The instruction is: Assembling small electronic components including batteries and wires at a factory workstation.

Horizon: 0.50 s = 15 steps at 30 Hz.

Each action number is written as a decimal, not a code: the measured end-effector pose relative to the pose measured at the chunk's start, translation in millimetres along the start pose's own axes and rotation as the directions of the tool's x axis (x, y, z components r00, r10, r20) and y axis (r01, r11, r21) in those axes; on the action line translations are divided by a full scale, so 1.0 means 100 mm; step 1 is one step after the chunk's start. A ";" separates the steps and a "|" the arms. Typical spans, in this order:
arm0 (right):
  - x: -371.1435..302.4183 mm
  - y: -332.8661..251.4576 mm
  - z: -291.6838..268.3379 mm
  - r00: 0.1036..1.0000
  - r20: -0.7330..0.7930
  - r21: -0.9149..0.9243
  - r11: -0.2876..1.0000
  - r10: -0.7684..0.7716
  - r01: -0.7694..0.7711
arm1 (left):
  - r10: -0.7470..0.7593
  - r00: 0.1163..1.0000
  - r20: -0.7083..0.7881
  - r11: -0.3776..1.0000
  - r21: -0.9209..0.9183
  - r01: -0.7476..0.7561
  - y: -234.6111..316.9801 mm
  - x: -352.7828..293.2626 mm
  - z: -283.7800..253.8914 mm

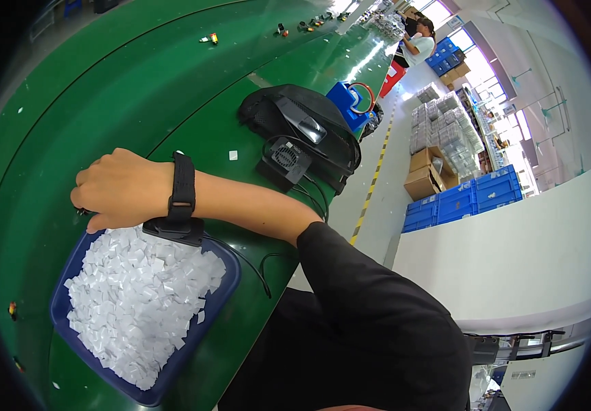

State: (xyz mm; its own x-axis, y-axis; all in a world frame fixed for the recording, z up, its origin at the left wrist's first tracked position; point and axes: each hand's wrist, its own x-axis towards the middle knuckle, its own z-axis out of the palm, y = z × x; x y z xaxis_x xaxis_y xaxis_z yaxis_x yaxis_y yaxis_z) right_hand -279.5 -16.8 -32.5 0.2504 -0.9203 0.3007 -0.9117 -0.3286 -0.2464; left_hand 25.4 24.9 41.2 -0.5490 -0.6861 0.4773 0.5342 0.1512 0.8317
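Small dark item (82,211): is being partly hidden by the curled fingers and thumb of the right hand (125,192); whether it is being gripped cannot be told. Left hand: is not being shown; its state, and whether the hands are being kept together or apart, cannot be told.

Tray (225,279), dark blue, rounded corners: is being supported by the green table (193,89) at lower left, its upper end being overlapped by the right hand and wrist. White paper squares (138,294), many: are being held in the tray in a heap.

Strap (184,179), black: is being worn around the right wrist, a flat black case (173,231) being carried on it. Sleeve (370,301), black: is being worn above the bare forearm.

Single white square (233,155): is being borne by the table beyond the forearm. Fan-grille box (286,159), black: is being set beside a black bag (261,108), on which a dark glossy device (302,122) is being rested. Blue bin (344,103): is being placed just past the bag. Blue crates (477,195): are being stacked across the aisle.
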 end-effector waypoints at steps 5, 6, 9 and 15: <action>0.01 0.00 0.01 1.000 0.004 -0.004 1.000 -0.002 0.002 | -0.033 0.999 -0.012 0.998 0.057 0.034 -0.06 0.01 -0.06; 0.02 -0.01 0.01 1.000 0.006 -0.003 1.000 -0.004 0.004 | -0.037 0.999 -0.015 0.996 0.076 0.038 -0.05 0.01 -0.07; -0.01 0.01 0.00 1.000 0.011 -0.002 1.000 0.001 -0.001 | -0.048 0.999 -0.022 0.989 0.137 0.050 -0.03 0.02 -0.10; -0.01 -0.02 -0.04 1.000 0.023 0.009 1.000 -0.001 0.000 | -0.076 0.996 -0.041 0.972 0.221 0.083 -0.07 0.04 -0.17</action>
State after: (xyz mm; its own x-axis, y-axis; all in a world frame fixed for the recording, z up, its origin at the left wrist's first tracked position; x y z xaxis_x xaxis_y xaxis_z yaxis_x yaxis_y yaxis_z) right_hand -278.9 -14.4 -28.3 0.2585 -0.9247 0.2796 -0.9086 -0.3310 -0.2548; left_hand 29.7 8.8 32.3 -0.5615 -0.7240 0.4006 0.3315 0.2467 0.9106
